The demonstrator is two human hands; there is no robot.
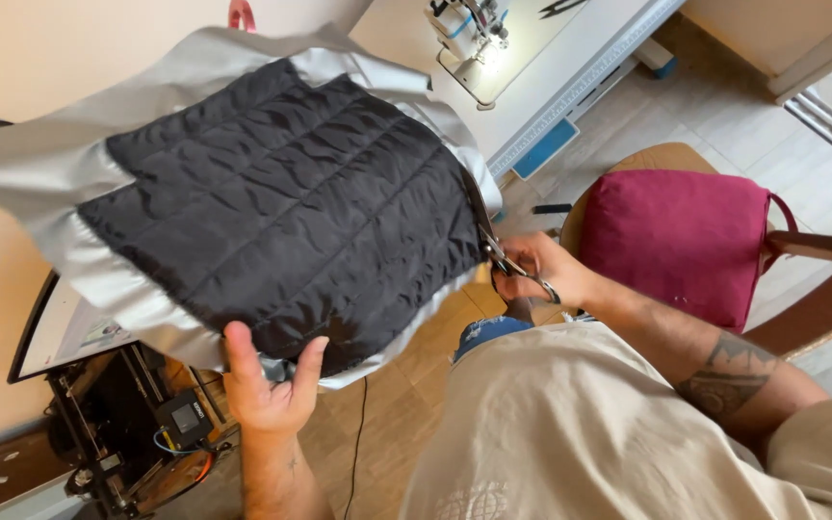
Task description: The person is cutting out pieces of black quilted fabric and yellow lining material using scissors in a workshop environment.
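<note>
the black quilted panel (281, 207) with its grey border hangs in the air, soft, light and floppy. the left hand (267, 385) pinches its lower edge; the right hand (541, 270) grips what look like scissors (507, 265) at its right edge, best held near the cut.

A quilted, matt black cloth panel (286, 207) edged in smooth, sheeny grey fabric is being shown; metal scissors (507, 262) are glinting at three o'clock.

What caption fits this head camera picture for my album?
Left hand holds up a black quilted fabric panel with shiny grey edges while right hand works metal scissors at its side.
</note>
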